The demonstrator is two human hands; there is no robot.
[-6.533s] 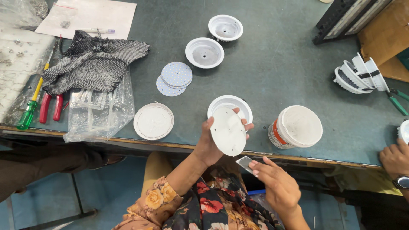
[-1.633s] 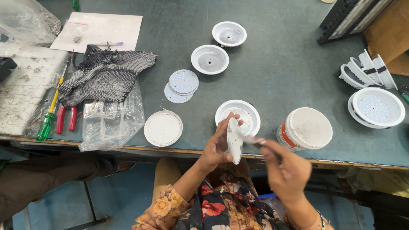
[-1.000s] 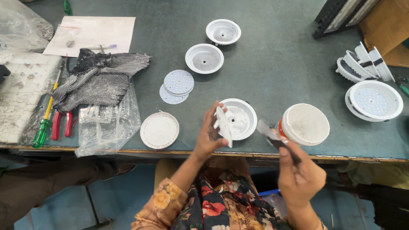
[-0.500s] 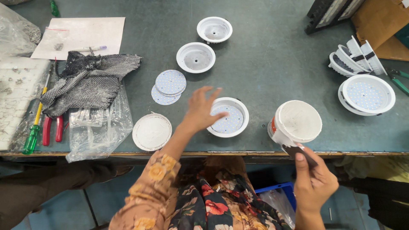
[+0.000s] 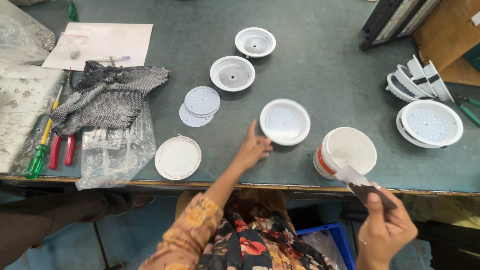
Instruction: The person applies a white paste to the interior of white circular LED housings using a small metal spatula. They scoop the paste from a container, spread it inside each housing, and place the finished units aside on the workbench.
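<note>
Fingers of your left hand (image 5: 254, 148) spread open, touching the lamp housing (image 5: 285, 121) up-right; right hand (image 5: 385, 225) pinches a card (image 5: 362, 185), well apart.

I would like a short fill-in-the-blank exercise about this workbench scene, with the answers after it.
1. The left hand touches the round white housing at its ____ edge.
2. The right hand holds a small flat ____ card.
3. The white tub stands with its lid ____.
4. The stack of round boards lies ____ of the dark cloth.

Answers: left; dark; off; right

Left hand (image 5: 254, 148) beside round lamp housing (image 5: 284, 121)
</note>
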